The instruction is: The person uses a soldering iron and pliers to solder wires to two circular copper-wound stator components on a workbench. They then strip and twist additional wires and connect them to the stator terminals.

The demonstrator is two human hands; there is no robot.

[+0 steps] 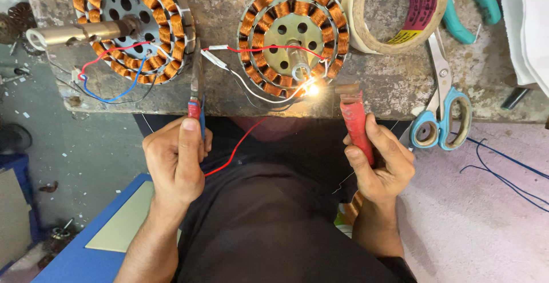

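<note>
Upright, the red-handled tool (355, 124) in the clenched right hand (380, 166) points tableward, seemingly flaming; left hand (177, 160) grasps pliers (196, 97).

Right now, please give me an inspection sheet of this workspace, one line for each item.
Surface: worn grey bench top, stained and chipped at the front edge.
Job's things: copper-wound stator with a bright flame or spark at its lower rim; red lighter-like tool; red-handled pliers.
Clutter: second stator with a brass shaft, tape roll, blue-handled scissors, teal-handled pliers.
Hands: left hand grips the red-handled pliers; right hand grips the red tool.
Cables: red and white leads on the stator; red wire across the lap; blue wire at right.
Surroundings: grey floor, blue board lower left.
</note>
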